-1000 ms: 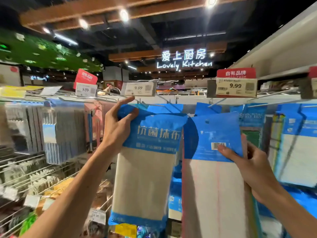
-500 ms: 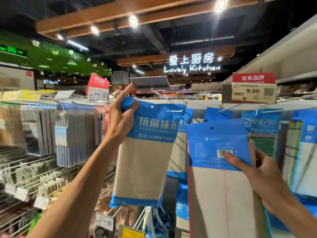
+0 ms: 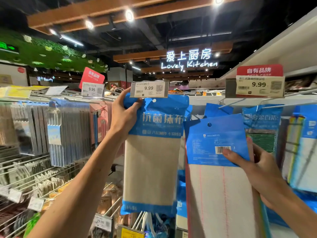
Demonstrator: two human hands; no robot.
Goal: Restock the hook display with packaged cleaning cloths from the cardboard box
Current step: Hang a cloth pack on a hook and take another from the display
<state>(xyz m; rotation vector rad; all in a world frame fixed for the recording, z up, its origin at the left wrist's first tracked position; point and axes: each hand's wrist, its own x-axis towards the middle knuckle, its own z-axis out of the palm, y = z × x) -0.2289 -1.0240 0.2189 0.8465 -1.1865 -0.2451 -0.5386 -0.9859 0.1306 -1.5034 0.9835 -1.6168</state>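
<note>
The beige cloth pack (image 3: 151,160) is held up centrally, its hang hole (image 3: 154,100) just under the price tag (image 3: 148,89) at 12 o'clock, its top corner gripped at 10 o'clock by the curled fingers of the left hand (image 3: 125,117); the hook tip is hidden behind the tag, so the hole may be missed and the film torn or the pack dropped. At 3 o'clock a second pack (image 3: 217,145) is pinched by the right hand (image 3: 262,174), thumb on the barcode; held at one edge only, it could slip.
</note>
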